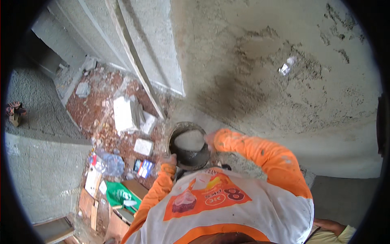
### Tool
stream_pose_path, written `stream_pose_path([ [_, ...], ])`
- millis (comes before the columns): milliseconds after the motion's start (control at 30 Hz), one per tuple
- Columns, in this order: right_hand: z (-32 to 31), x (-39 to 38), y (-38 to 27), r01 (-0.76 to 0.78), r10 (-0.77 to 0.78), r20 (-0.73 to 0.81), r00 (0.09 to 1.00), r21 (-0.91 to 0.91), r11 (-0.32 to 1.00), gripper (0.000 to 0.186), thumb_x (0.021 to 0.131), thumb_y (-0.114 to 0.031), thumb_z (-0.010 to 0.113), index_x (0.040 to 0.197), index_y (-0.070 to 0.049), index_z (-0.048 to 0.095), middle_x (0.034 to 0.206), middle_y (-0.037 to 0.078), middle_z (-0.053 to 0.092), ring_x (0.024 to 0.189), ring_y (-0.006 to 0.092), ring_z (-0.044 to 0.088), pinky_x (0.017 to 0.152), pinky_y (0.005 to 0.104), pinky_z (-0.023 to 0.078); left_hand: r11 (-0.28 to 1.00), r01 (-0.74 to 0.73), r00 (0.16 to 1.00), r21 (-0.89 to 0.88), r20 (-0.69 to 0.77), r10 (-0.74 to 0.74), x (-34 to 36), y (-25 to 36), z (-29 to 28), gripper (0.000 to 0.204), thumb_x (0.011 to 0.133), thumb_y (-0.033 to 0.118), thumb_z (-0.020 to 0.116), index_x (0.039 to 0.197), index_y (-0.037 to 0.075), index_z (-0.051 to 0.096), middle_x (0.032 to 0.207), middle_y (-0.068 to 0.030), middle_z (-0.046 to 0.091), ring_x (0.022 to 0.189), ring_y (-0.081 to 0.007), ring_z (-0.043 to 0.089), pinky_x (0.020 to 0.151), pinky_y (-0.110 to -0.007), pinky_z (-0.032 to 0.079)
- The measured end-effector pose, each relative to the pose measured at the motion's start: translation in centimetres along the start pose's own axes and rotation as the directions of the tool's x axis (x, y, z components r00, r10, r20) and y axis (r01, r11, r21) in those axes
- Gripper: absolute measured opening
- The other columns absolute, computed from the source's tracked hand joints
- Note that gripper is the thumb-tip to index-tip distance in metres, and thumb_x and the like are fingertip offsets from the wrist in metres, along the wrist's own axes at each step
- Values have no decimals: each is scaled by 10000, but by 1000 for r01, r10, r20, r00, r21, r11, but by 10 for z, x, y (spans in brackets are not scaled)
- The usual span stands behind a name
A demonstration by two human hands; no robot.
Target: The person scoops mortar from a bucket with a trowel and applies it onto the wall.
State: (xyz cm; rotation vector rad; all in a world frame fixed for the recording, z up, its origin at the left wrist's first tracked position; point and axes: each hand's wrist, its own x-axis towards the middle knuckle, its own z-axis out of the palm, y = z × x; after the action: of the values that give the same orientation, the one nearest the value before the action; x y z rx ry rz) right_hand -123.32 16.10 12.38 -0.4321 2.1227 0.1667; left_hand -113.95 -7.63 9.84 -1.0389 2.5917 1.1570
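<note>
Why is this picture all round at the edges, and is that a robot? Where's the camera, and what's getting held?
No robot here: it's a person with two bare hands. A wide, curvy camera lens on their head looks down, making those round, dark edges.

The left hand holds the rim of a dark, round bucket. The right hand is at the bucket's other side, beside a pale grey, rounded shape inside. It's too blurry to tell whether that hand grips it.

On the reddish, littered ground lie white, blocky pieces, a clear plastic bottle and a green, crumpled bag.
</note>
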Motion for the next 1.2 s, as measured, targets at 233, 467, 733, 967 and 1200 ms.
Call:
stream_pose_path([
  [233, 77, 11, -4, 94, -108, -228, 968, -73, 993, 246, 680, -143, 610, 924, -116, 626, 947, 89, 613, 868, 307, 591, 734, 459, 470, 992, -101, 986, -74, 127, 110, -56, 19, -3, 527, 581, 221, 659, 1013, -53, 529, 807, -177, 600, 732, -285, 574, 681, -358, 453],
  [467, 130, -20, 20, 649, -578, -350, 737, 127, 751, 150, 698, -174, 574, 807, -71, 589, 826, 142, 599, 808, 315, 593, 695, 411, 476, 969, -231, 973, -91, -16, 231, -69, 7, 12, 369, 580, 184, 644, 889, -8, 585, 721, -153, 602, 677, -272, 581, 631, -349, 459],
  [733, 100, -8, 45, 81, -25, -295, 955, 179, 981, 377, 771, -334, 547, 1064, -99, 517, 1043, 140, 570, 954, 342, 538, 804, 424, 429, 961, 265, 963, -76, 65, -260, -41, -20, 46, 532, 582, 260, 700, 1002, -29, 550, 932, -207, 600, 932, -330, 559, 812, -359, 421],
  [967, 55, -65, 22, 275, -87, -553, 829, 267, 923, 337, 762, -351, 555, 953, -73, 565, 856, 163, 599, 814, 359, 559, 709, 423, 455, 891, 90, 993, -444, -33, -117, -47, -35, 51, 395, 639, 209, 635, 922, -59, 577, 850, -153, 612, 764, -264, 582, 706, -356, 457],
  [1200, -19, -35, 90, 425, -552, 25, 834, 608, 671, 335, 783, -332, 539, 919, -33, 607, 921, 110, 619, 861, 186, 576, 778, 339, 452, 905, 311, 945, -291, -11, -328, -33, -126, 47, 326, 638, 224, 642, 832, -34, 600, 766, -137, 627, 743, -235, 596, 687, -335, 454],
])
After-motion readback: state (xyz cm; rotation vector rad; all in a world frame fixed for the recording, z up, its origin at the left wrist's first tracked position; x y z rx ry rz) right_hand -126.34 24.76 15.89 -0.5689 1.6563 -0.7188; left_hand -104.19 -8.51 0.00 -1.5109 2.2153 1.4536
